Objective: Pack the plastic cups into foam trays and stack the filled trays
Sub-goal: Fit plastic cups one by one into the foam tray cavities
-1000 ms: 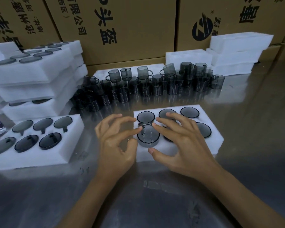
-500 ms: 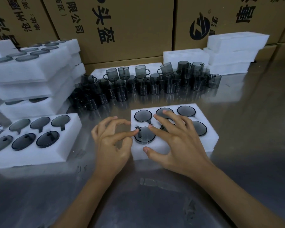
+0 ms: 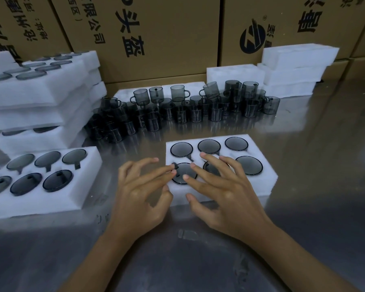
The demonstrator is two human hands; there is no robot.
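two bare arms come up from the bottom of the frame and meet near the middle. the left hand (image 3: 142,194) has its fingers bent and spread, fingertips pointing right. the right hand (image 3: 221,194) lies flatter, fingers spread wide and pointing up and left. their fingertips nearly touch.

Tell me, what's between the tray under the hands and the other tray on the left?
Just bare shiny table between the tray under the hands and the left tray, as the head view shows.
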